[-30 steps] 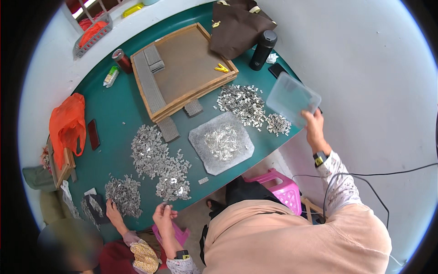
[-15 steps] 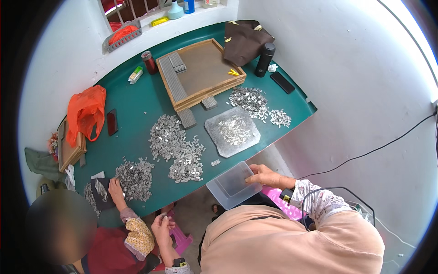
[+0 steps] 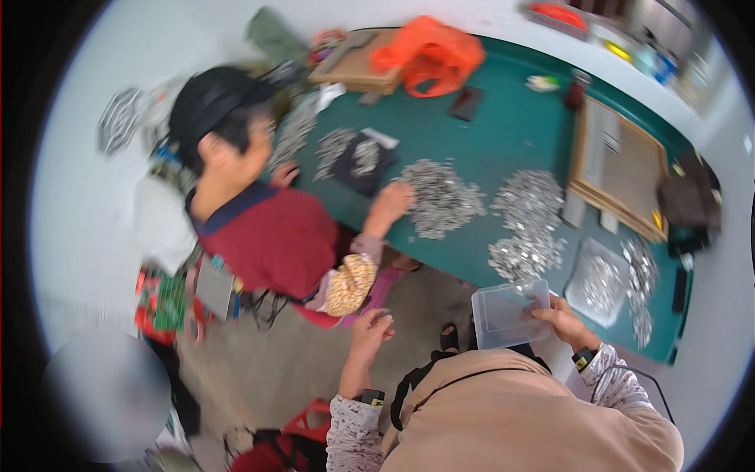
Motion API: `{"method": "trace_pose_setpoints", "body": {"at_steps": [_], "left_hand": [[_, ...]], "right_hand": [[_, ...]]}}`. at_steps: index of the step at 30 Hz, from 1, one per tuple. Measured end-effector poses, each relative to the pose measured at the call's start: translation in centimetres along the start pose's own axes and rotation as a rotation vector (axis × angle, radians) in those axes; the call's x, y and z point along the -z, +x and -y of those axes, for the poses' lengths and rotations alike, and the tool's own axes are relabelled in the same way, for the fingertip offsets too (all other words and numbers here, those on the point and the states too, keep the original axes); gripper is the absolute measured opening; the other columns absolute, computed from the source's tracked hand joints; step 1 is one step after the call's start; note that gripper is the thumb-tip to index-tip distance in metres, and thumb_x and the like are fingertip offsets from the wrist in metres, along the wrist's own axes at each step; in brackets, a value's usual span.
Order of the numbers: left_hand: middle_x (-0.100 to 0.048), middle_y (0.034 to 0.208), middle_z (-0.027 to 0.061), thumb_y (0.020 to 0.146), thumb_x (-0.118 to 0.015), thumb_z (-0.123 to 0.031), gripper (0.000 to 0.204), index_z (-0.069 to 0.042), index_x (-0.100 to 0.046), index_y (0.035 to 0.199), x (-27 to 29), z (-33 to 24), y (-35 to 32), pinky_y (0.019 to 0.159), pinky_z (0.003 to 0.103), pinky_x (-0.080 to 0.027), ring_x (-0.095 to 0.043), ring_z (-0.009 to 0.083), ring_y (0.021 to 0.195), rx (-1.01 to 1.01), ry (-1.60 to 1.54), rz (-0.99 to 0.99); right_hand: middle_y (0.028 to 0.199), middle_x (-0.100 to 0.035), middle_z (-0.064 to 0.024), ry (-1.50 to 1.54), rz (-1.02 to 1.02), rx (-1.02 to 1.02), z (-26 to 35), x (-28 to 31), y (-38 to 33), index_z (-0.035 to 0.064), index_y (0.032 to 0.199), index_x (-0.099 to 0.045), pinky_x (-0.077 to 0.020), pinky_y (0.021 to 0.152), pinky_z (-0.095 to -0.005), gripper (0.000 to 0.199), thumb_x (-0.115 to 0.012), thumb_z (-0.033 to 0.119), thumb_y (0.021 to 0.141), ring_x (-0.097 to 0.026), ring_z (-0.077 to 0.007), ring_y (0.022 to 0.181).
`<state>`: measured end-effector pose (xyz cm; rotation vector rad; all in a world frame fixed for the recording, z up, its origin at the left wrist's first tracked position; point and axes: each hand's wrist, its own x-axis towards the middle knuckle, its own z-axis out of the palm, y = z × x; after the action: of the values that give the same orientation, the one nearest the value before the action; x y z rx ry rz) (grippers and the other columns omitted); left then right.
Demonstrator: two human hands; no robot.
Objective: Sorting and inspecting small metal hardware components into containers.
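Now the right hand [image 3: 560, 318] holds a clear plastic box [image 3: 507, 313] at five o'clock, fingers wrapped on its edge, just off the green tabletop [image 3: 487, 134]. The left hand [image 3: 368, 332] hangs loose, holding nothing.

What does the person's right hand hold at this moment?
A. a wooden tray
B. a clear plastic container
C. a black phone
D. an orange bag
B: the right hand grips the edge of a clear plastic container near the green table, while the left hand is empty.
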<state>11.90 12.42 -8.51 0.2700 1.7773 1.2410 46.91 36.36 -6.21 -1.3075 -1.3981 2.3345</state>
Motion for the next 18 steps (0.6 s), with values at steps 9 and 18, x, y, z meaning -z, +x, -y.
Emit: {"method": "trace_pose_setpoints", "body": {"at_steps": [9,18], "left_hand": [[-0.066,0.084,0.0086,0.087,-0.062,-0.014,0.03,0.004,-0.062,0.111,6.4,10.4,-13.1,0.057,0.025,-0.052,-0.064,0.0151,0.065,-0.003,-0.282,-0.538],[-0.067,0.085,0.0102,0.087,-0.063,-0.015,0.03,0.005,-0.062,0.109,12.5,17.6,-20.8,0.057,0.025,-0.052,-0.065,0.0153,0.065,0.091,-0.599,-0.773]], "right_hand": [[0.109,-0.062,-0.008,-0.486,0.621,0.027,7.2,-12.5,8.9,-0.0007,0.128,-0.048,-0.0534,0.07,-0.03,0.055,-0.069,0.005,0.077,-0.061,-0.0154,0.093],[0.119,-0.056,-0.0047,-0.588,1.162,0.105,4.0,-35.1,9.3,0.0024,0.134,-0.042,-0.0512,0.077,-0.0276,0.059,-0.066,-0.001,0.081,-0.056,-0.0121,0.102]]}}
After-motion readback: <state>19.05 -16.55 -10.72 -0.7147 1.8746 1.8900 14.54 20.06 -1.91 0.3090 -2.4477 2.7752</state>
